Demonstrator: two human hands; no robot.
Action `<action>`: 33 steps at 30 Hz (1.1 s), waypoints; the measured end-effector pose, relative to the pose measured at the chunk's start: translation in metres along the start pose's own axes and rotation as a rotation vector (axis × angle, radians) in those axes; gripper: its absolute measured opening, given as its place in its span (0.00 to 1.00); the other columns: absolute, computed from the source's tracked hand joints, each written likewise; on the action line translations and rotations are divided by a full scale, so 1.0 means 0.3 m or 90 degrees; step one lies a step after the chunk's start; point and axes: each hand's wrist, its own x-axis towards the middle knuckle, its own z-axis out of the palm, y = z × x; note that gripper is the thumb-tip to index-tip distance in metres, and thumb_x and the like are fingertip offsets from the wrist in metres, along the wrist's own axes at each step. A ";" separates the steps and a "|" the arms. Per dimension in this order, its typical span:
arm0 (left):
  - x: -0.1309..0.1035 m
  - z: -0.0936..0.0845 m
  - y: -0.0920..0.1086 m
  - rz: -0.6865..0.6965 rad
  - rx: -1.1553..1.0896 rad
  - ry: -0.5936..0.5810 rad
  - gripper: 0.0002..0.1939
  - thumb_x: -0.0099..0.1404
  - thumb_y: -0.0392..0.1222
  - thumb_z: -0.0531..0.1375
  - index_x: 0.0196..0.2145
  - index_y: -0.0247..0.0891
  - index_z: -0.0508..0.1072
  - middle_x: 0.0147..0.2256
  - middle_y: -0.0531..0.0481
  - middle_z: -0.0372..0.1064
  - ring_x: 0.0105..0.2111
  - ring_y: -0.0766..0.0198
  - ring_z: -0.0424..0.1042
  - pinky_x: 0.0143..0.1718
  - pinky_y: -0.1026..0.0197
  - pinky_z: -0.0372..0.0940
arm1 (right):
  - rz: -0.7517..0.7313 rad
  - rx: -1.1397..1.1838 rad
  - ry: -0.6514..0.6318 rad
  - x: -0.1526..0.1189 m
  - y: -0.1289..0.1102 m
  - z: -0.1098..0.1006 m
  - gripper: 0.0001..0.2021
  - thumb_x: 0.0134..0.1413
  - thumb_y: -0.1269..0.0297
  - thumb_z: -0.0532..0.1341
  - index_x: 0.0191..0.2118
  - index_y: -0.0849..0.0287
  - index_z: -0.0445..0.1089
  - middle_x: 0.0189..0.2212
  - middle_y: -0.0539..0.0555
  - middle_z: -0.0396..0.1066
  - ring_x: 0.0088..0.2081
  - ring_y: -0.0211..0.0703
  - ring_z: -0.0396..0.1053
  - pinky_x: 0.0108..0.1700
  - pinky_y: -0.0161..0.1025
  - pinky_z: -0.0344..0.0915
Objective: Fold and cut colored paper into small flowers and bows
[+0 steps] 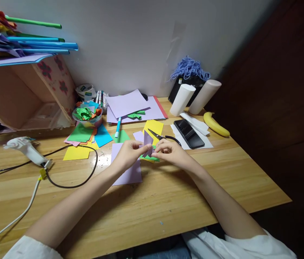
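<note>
From afar, I'm watching my left grip (131, 153) and right grip (172, 152) pinching angular, folded purple paper (148, 139), a flat lilac sheet (129, 175) lying beneath the left.

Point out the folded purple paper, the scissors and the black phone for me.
Folded purple paper (148, 138): head view, on its raised flap.
Scissors (163, 137): head view, where blades meet handles.
Black phone (189, 133): head view, middle of its screen.

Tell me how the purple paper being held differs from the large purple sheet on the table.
The held paper is folded, while the large sheet lies flat. The held paper is tilted upright; the large sheet rests level. The held paper looks smaller than the large sheet. Both are purple.
</note>
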 end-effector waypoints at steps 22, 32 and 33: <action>0.005 0.022 0.007 -0.008 0.058 -0.008 0.20 0.55 0.52 0.57 0.16 0.35 0.65 0.16 0.56 0.50 0.19 0.71 0.47 0.21 0.64 0.41 | 0.067 0.071 -0.030 -0.014 -0.014 0.000 0.03 0.39 0.67 0.63 0.21 0.60 0.72 0.40 0.55 0.63 0.44 0.43 0.65 0.42 0.38 0.64; 0.010 0.030 -0.001 0.000 0.049 -0.011 0.18 0.56 0.51 0.57 0.19 0.34 0.71 0.17 0.55 0.57 0.19 0.71 0.51 0.22 0.65 0.44 | 0.039 0.092 -0.047 -0.014 -0.017 0.002 0.04 0.39 0.72 0.60 0.19 0.60 0.67 0.33 0.52 0.65 0.39 0.39 0.65 0.40 0.36 0.62; 0.010 0.032 -0.002 -0.002 0.043 -0.013 0.18 0.56 0.51 0.57 0.20 0.34 0.71 0.17 0.54 0.58 0.20 0.71 0.52 0.22 0.65 0.45 | 0.037 0.088 -0.048 -0.015 -0.017 0.002 0.04 0.39 0.72 0.60 0.19 0.60 0.67 0.32 0.51 0.65 0.38 0.39 0.65 0.40 0.36 0.62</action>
